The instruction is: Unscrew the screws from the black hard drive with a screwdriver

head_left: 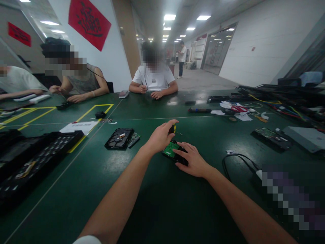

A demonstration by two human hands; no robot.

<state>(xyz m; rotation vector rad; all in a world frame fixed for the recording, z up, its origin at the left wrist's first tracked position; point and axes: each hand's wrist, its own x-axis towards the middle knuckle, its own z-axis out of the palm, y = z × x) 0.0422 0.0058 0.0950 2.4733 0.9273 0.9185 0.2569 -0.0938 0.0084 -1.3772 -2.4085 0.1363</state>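
A hard drive [170, 151] with a green circuit board facing up lies on the table before me. My right hand [194, 159] spans its right end, the thumb at the near edge and the fingers over the top, holding it against the table. Above the drive's far left side, my left hand [160, 136] is closed around a screwdriver [173, 128] with a yellow and black handle. The screwdriver's tip cannot be made out. Tiny screws [179, 133] seem to lie just beyond the drive. Left of my hands sit another black drive [119, 138] and a loose circuit board [134, 139].
A black tray [73, 137] with slots fills the left side. At right are another drive [273, 138], a grey metal box [306, 138] and a black cable [228, 169]. Cables and black parts [274, 101] pile up far right. Co-workers sit across the green table [162, 203].
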